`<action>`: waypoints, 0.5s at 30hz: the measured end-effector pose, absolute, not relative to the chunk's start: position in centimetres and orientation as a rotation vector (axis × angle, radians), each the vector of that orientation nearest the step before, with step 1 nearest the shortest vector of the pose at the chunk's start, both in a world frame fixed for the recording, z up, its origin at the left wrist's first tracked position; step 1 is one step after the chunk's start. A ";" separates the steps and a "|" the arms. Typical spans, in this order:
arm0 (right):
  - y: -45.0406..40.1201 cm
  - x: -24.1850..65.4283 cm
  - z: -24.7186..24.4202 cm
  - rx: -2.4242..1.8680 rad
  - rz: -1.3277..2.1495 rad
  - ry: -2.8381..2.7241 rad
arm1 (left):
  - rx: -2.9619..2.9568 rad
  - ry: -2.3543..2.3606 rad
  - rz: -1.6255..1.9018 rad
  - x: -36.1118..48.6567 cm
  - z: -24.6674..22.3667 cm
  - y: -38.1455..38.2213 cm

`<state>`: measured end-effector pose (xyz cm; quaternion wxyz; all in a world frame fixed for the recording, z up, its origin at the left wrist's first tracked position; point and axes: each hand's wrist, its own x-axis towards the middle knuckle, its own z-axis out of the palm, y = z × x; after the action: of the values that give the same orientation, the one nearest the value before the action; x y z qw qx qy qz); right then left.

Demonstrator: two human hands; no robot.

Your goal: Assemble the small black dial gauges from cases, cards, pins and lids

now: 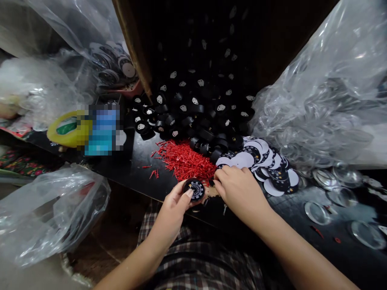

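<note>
A round black gauge [196,190] with a numbered dial faces up in my left hand [177,198], whose thumb presses on its face. My right hand [237,186] is just to the right of it, fingers bent down beside the red needles; its fingertips are partly hidden, and what they hold, if anything, cannot be made out. A heap of small red needles [189,161] lies beyond both hands. White and black dial discs [273,165] are piled beyond and right of my right hand. Black round housings [205,117] fill the dark area behind the needles.
Clear plastic bags [326,92] rise at the right, with clear round covers [317,212] on the black table [145,177]. At the left are a yellow tape roll [65,129], a blurred blue item [102,131] and another clear bag [60,209].
</note>
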<state>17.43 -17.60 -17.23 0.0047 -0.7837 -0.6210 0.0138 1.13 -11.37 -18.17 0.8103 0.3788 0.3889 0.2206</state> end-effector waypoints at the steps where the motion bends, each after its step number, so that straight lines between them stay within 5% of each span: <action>1: -17.5 17.4 -17.1 -2.456 0.068 -1.945 | 0.805 0.824 0.488 1.2 -18.3 -11.5; 15: -20.9 16.0 -16.5 -2.032 0.262 -1.520 | 0.639 0.757 0.529 2.8 -16.8 -12.0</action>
<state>16.01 -20.91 -16.54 0.2909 -0.7621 -0.5700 0.0983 2.77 -11.96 -16.78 0.8464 0.3032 0.3589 0.2507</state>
